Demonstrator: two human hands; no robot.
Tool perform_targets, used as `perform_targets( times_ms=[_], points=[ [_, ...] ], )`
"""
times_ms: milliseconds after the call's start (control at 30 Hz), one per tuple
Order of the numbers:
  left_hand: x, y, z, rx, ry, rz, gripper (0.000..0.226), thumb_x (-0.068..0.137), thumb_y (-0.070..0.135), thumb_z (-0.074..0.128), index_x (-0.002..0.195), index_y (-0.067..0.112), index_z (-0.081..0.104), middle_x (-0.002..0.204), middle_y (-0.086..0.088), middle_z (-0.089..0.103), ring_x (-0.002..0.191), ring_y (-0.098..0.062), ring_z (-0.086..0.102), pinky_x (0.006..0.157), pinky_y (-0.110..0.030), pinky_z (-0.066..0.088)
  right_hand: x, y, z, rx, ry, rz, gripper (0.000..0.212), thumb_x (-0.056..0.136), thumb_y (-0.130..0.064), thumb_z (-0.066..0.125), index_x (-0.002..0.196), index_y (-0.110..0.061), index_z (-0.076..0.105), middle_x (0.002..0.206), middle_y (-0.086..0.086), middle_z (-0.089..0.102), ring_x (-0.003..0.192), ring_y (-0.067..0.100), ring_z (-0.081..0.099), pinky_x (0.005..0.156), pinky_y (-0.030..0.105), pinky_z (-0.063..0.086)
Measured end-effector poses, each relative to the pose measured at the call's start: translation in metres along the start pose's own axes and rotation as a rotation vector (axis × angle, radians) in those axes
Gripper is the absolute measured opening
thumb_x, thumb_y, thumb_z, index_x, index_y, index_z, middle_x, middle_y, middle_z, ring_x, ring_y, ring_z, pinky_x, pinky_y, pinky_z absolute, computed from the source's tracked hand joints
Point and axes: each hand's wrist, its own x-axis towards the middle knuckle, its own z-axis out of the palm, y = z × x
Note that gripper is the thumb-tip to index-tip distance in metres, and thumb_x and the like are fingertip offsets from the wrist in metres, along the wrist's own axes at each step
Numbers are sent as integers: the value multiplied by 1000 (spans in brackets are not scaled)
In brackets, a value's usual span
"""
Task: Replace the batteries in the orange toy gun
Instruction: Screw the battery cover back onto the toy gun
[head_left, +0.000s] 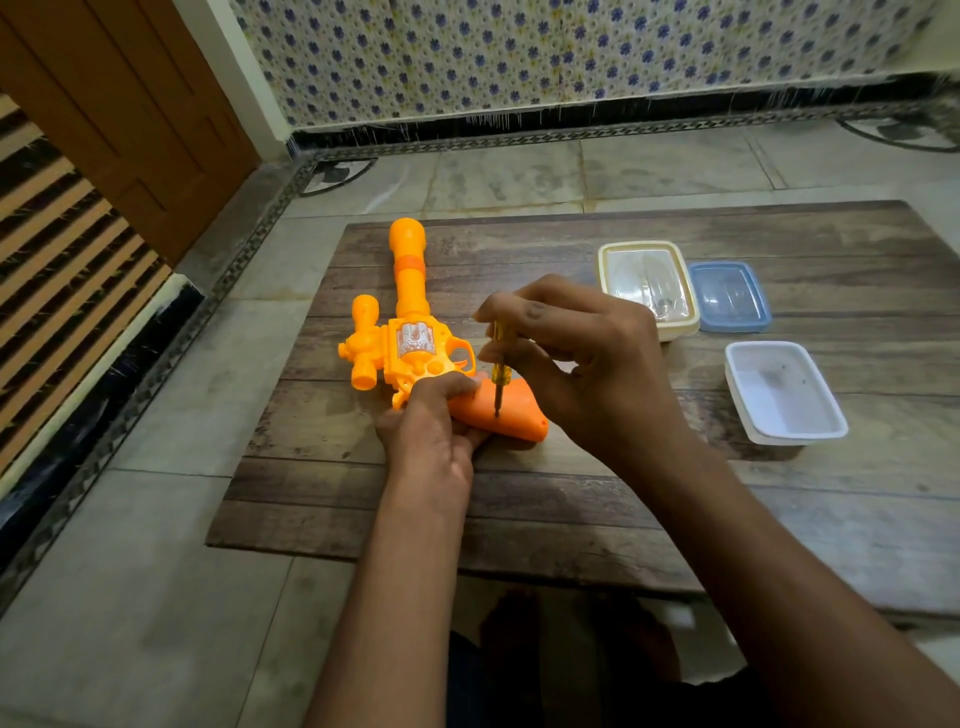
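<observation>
A: Nearest to us is the left hand (434, 415). Why does it lie there?

B: It presses on the orange plastic toy gun (410, 338), closed around the top of the grip, so the toy does not slide on the brown wood-pattern surface (571, 499). The gun lies flat on its side, with the barrel pointing away from the person.

A: And the right hand (576, 353)?

B: Its fingers are closed around a small screwdriver with a yellow transparent handle (500, 358). It stands nearly upright, the tip on the orange grip, probably on the screw of the battery cover.

A: Do you see the screw?

B: No, it is too small. The batteries are hidden also. The empty white plastic tray (784, 392) waits near, I think for loose parts. What is inside the cream lidded box (647, 286) and the blue-lidded box (730, 296), I cannot tell.
</observation>
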Motion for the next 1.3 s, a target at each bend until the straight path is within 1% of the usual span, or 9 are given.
perform_targets(
  times_ms=[300, 467, 600, 700, 833, 967, 1033, 1133, 1300],
  points=[
    [-7, 4, 4, 22, 24, -15, 77, 60, -8, 74, 134, 5, 59, 124, -25, 70, 111, -43, 70, 77, -73, 58, -2, -1, 0, 34, 28, 34, 16, 89, -7, 78, 105, -5, 78, 92, 5, 70, 79, 14, 68, 68, 25, 58],
    [-11, 1, 7, 67, 77, 37, 32, 80, -15, 67, 93, 12, 56, 91, -10, 66, 84, -25, 66, 82, -55, 60, -8, 2, -7, 204, 205, 141, 24, 88, 0, 78, 111, 3, 74, 96, 13, 74, 89, 22, 75, 73, 37, 63],
    [-12, 0, -1, 273, 157, 185, 44, 69, 8, 86, 102, 18, 58, 98, -1, 69, 87, -17, 68, 84, -53, 63, -5, 10, -8, -9, 301, -3, 19, 89, -1, 79, 107, 4, 76, 98, 13, 76, 88, 21, 75, 78, 28, 60],
    [-13, 5, -9, 408, 164, 220, 71, 51, 31, 87, 117, 16, 66, 105, -2, 75, 93, -20, 73, 83, -54, 64, -9, 25, 7, -175, 214, -145, 15, 88, 3, 78, 103, 2, 79, 98, 13, 77, 84, 21, 74, 80, 20, 58],
    [-11, 10, -20, 511, 109, 234, 64, 54, 35, 86, 113, 19, 68, 105, -3, 77, 95, -22, 75, 83, -54, 64, -12, 53, 31, -218, 98, -169, 17, 90, 10, 72, 104, 2, 79, 103, 18, 76, 90, 31, 76, 74, 42, 62],
    [-7, 15, -30, 599, 64, 239, 57, 74, 25, 89, 124, 15, 63, 115, -6, 72, 101, -25, 72, 72, -45, 66, -14, 71, 40, -272, -24, -167, 23, 82, 19, 71, 96, 3, 78, 105, 18, 77, 94, 33, 76, 76, 45, 64],
    [-1, 14, -34, 641, 65, 254, 48, 84, 19, 85, 124, 12, 60, 115, -7, 69, 95, -21, 70, 63, -37, 64, -15, 77, 42, -277, -87, -151, 23, 78, 20, 71, 91, 2, 77, 105, 18, 77, 95, 33, 77, 76, 46, 64],
    [2, 15, -35, 726, 57, 293, 37, 86, 23, 83, 113, 19, 57, 97, 4, 66, 72, -11, 66, 71, -44, 66, -19, 87, 47, -251, -202, -117, 22, 74, 19, 70, 87, 3, 76, 103, 21, 77, 98, 37, 76, 79, 51, 64],
    [-1, 15, -37, 853, 151, 380, 73, 45, 68, 74, 106, 30, 58, 114, -7, 66, 102, -35, 70, 84, -54, 63, -20, 90, 54, -246, -348, -66, 20, 76, 14, 70, 91, 3, 78, 103, 22, 76, 102, 39, 74, 87, 51, 62]
  ],
)
